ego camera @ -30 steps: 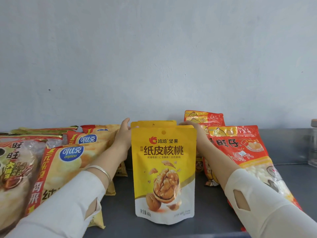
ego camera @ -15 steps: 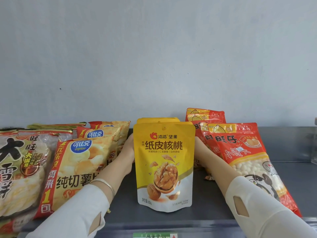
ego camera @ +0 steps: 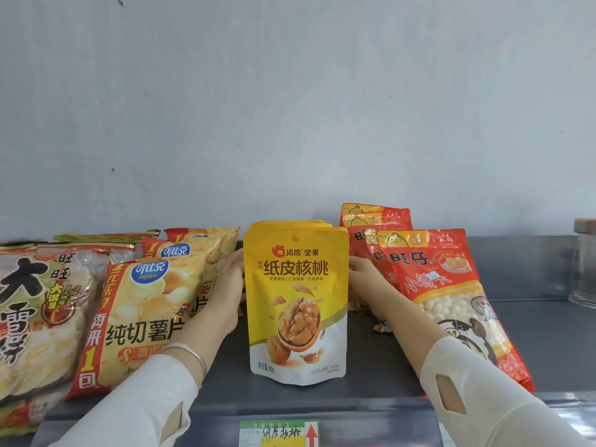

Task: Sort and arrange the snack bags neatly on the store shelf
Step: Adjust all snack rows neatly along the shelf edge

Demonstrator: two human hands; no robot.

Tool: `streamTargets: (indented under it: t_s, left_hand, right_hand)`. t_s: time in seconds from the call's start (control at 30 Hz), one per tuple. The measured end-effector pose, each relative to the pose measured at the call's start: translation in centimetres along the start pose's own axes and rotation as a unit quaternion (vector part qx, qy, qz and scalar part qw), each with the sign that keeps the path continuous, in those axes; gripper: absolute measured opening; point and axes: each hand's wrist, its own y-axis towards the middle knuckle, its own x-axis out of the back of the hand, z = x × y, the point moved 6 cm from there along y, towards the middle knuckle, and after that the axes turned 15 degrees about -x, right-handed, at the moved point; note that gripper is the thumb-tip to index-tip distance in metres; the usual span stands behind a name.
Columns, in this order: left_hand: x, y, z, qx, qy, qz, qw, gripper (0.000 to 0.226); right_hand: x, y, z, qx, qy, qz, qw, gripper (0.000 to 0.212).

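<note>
As the left hand (ego camera: 230,285) and right hand (ego camera: 362,275) flank the upright walnut pouches (ego camera: 296,304), fingers hidden and grip unclear, an uneven release could tip them toward the front edge of the shelf (ego camera: 532,350).

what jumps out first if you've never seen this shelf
A bright yellow walnut bag stands upright at the middle of the grey shelf. The left hand and right hand flank its sides. Red bags lean to its right, chip bags to its left.
</note>
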Motion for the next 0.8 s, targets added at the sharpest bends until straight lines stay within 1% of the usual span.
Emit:
streamTargets:
  t_s: [0.1,0.17,0.27,0.37,0.4,0.47,0.53,0.6,0.8]
  left_hand:
    - [-0.2,-1.0,0.3,0.005,-0.024,-0.014,1.0,0.04]
    - [-0.4,-1.8,0.9,0.021,-0.064,-0.029,0.997,0.047]
    - [-0.9,-3.1,1.7,0.036,-0.096,-0.04,0.994,0.047]
    - [-1.2,-4.4,2.5,0.057,-0.106,-0.057,0.991,0.049]
    - [-1.2,-4.7,3.0,0.077,-0.11,-0.061,0.989,0.052]
    - [-1.4,-5.4,3.7,0.114,-0.12,-0.068,0.984,0.056]
    - [-1.5,-5.9,4.0,0.121,-0.123,-0.073,0.982,0.053]
    - [-1.7,-6.3,3.6,0.118,-0.123,-0.079,0.982,0.049]
    - [-1.1,-6.8,3.3,0.119,-0.096,-0.082,0.985,0.052]
  right_hand:
    - [0.3,-0.5,0.0,0.009,0.054,-0.023,0.998,0.028]
    - [0.4,-0.7,-0.4,0.019,0.087,-0.051,0.995,0.033]
    - [-0.1,-1.7,-1.6,0.026,0.106,-0.108,0.988,0.044]
    - [-0.7,-3.5,-2.6,0.011,0.173,-0.148,0.974,0.052]
    - [-1.2,-4.0,-2.9,-0.004,0.195,-0.137,0.971,0.055]
    - [-2.8,-4.7,-3.6,-0.031,0.234,-0.077,0.969,0.061]
    - [-4.1,-5.4,-4.2,-0.066,0.273,-0.029,0.959,0.062]
    - [-4.6,-6.0,-4.5,-0.096,0.296,-0.015,0.95,0.062]
    - [-4.8,-6.7,-4.4,-0.11,0.297,0.007,0.949,0.061]
